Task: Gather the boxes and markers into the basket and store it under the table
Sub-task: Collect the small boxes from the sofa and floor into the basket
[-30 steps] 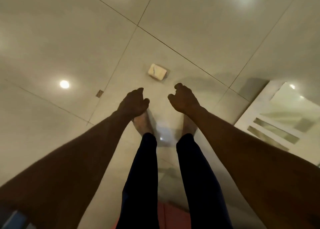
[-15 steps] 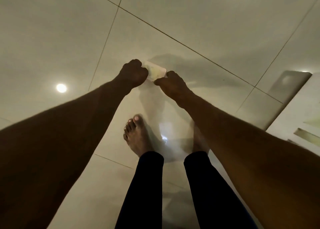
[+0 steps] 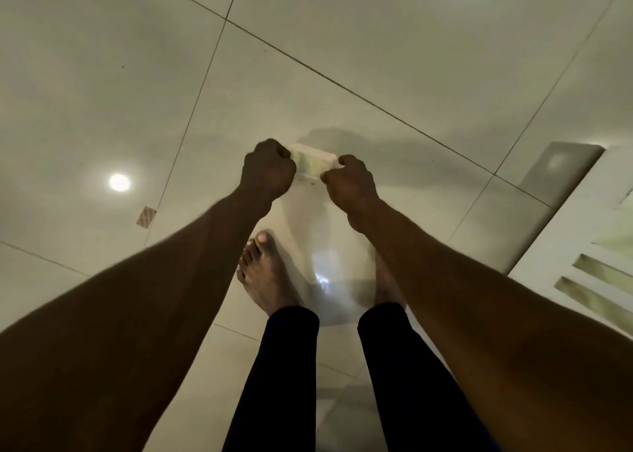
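A small pale box (image 3: pixel 313 164) lies low over the glossy tiled floor, straight ahead of my feet. My left hand (image 3: pixel 269 170) is curled against its left end and my right hand (image 3: pixel 349 184) grips its right end, so both hands hold it between them. Whether the box still rests on the tiles cannot be told. Neither the basket nor any marker is in view.
A white piece of furniture with slotted openings (image 3: pixel 582 246) stands at the right edge. A small patterned scrap (image 3: pixel 146 216) lies on the floor to the left. My bare feet (image 3: pixel 263 277) and dark trouser legs fill the lower middle. A ceiling light reflects off the tiles (image 3: pixel 119 182).
One second ago the box lay untouched ahead of my hands. Both hands reached forward and down and closed on its two ends; since half a second ago they have barely moved.
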